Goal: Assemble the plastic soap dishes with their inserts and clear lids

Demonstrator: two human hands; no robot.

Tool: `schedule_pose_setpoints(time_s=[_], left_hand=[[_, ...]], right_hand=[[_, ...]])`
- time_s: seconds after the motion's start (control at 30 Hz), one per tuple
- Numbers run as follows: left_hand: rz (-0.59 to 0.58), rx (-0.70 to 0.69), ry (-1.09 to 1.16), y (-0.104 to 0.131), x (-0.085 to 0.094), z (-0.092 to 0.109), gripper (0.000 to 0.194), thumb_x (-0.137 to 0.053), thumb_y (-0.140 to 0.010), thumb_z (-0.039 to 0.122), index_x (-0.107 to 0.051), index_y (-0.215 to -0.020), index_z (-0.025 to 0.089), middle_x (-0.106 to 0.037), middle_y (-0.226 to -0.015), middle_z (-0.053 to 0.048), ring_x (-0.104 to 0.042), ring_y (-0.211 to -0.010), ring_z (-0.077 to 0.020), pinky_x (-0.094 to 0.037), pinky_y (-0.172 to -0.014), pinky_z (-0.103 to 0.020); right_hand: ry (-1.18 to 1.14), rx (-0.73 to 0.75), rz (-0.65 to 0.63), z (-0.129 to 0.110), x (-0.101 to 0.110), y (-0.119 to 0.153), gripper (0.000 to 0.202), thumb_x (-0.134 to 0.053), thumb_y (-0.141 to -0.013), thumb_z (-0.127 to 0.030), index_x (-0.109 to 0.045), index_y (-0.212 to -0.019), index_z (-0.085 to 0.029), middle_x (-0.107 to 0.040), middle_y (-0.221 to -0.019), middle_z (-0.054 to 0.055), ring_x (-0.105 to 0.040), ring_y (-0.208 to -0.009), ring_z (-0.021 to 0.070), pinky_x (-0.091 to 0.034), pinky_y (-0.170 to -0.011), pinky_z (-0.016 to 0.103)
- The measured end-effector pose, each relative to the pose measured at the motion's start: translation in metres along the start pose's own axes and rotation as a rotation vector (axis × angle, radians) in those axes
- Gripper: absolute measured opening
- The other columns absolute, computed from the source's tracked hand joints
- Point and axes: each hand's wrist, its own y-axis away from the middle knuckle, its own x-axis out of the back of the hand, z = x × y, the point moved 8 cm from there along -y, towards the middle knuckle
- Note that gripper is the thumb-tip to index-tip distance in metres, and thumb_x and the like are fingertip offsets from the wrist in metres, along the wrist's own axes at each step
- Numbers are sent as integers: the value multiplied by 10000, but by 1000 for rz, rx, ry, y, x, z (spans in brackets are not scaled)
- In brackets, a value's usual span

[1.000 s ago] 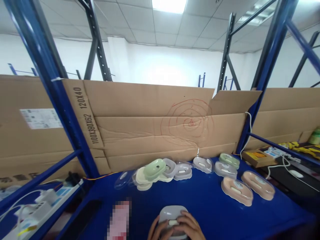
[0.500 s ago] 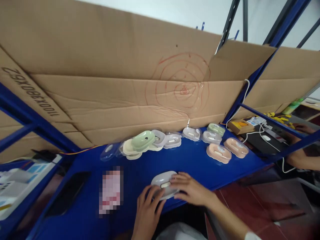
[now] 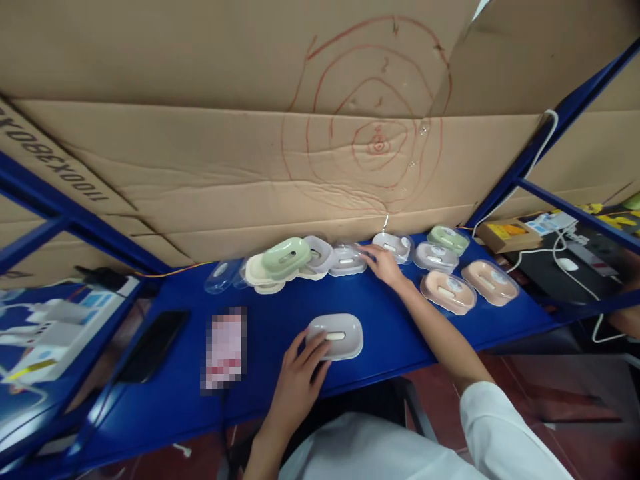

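Note:
A pale grey oval soap dish (image 3: pixel 347 342) with a white bar in its central slot lies near the table's front edge. My left hand (image 3: pixel 303 363) holds its left end, fingers over the rim and thumb at the front side. My right hand (image 3: pixel 386 268) reaches to the back row, its fingers stretched out at the right edge of another grey dish with a clear cover (image 3: pixel 346 261). Whether those fingertips grip the cover I cannot tell. Left of that dish sit a green dish (image 3: pixel 286 259) and cream dishes (image 3: pixel 256 272), overlapping in a pile.
Two peach covered dishes (image 3: pixel 449 291) and a green one (image 3: pixel 449 240) stand at the right. A dark phone (image 3: pixel 154 345) and a blurred-out pink item (image 3: pixel 223 350) lie at the left. Cardboard (image 3: pixel 210 153) walls the back; blue posts (image 3: pixel 520 167) frame the sides. A co-worker's arm shows far right.
My right hand has left the front dish and moved up to the back row. My left hand stays on the dish. The view has shifted downward.

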Motion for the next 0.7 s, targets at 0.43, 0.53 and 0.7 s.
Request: schedule_pose_setpoints(time_s=[0.43, 0.53, 0.7], left_hand=[[-41, 3, 126, -33, -13, 0, 265, -602, -1051, 244, -722, -1284, 278, -691, -1448, -33, -501, -1485, -280, -520, -1186, -539], [-17, 15, 153, -29, -12, -1, 252, -608, -1053, 249, -717, -1279, 265, -683, -1457, -43, -478, -1508, -283, -521, -1192, -530], [25, 29, 197, -28, -9, -1, 238, -635, -1039, 256, -721, -1262, 265, -663, -1468, -73, -526, -1476, -285, -525, -1194, -516]], right_hand=[[-139, -110, 190, 20, -12, 21, 466, -499, -1084, -507, -693, -1384, -207, -685, -1366, 159, -653, -1293, 270, -493, -1183, 474], [-146, -140, 221, 25, -13, 18, 535, -568, -1046, -553, -651, -1433, -193, -621, -1480, 176, -581, -1407, 292, -466, -1216, 491], [-151, -157, 239, 12, 9, 22, 533, -484, -1089, -536, -628, -1481, -205, -688, -1437, 149, -632, -1369, 293, -482, -1208, 533]])
